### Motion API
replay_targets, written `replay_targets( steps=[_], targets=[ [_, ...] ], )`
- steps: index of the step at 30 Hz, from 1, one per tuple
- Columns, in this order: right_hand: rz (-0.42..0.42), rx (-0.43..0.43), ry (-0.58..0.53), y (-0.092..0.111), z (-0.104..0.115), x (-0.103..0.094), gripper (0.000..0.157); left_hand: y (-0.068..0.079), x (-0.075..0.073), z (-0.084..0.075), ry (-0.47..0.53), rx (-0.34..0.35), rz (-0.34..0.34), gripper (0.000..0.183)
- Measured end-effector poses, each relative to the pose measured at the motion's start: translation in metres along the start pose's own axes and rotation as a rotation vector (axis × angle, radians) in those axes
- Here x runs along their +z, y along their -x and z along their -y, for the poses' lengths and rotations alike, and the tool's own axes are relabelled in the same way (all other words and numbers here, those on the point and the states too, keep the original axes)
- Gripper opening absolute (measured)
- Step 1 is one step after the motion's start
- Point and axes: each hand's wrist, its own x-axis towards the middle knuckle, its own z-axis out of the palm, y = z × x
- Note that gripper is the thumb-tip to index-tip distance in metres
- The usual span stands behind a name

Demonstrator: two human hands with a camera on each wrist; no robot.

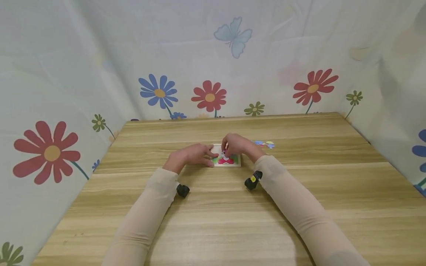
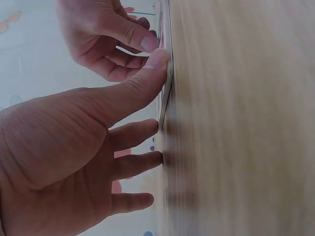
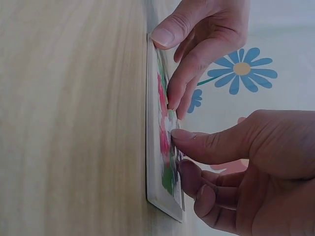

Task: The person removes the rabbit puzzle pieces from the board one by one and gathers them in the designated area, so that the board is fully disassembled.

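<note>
A small jigsaw puzzle board with a pale rim and a pink, green and white picture lies flat on the table. My left hand steadies its left end. The left thumb presses on the board's near edge, and the other fingers stay spread and fairly straight, one touching the board. Above the picture, my right hand pinches a small puzzle piece between thumb and fingertips, low against the board. Most of that piece is hidden by the fingers in the right wrist view, where the board's rim shows edge-on.
Several loose blue and yellow puzzle pieces lie on the table just beyond the right wrist. The wood-grain table ends at a flowered cloth backdrop. Black wrist cameras sit beneath both sleeves.
</note>
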Motion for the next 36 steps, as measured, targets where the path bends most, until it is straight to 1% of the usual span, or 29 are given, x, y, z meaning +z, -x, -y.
replay_targets(
  steps=[8, 13, 20, 26, 28, 36],
  targets=[
    [-0.039, 0.01, -0.023, 0.0008, -0.0006, -0.0023, 0.031, 0.0, -0.0002, 0.0004, -0.01, 0.006, 0.0, 0.053],
    [-0.041, 0.003, -0.06, 0.0015, -0.0004, -0.0043, 0.026, 0.0005, -0.0023, -0.0013, -0.016, 0.014, 0.004, 0.052],
    [-0.043, -0.002, -0.118, 0.0018, 0.001, -0.0034, 0.025, 0.0004, -0.0018, -0.0011, -0.015, 0.02, 0.011, 0.051],
    [-0.011, -0.046, -0.153, 0.0012, 0.002, -0.0012, 0.03, 0.0012, -0.0002, -0.0004, -0.005, 0.032, 0.01, 0.051],
    [-0.001, -0.055, -0.154, 0.0015, 0.0017, -0.0013, 0.032, 0.0011, 0.0, -0.0001, 0.001, 0.026, 0.01, 0.051],
    [0.033, -0.065, -0.155, 0.0014, -0.0007, -0.0036, 0.04, 0.0005, -0.0007, 0.0004, -0.003, 0.02, 0.012, 0.051]
  ],
)
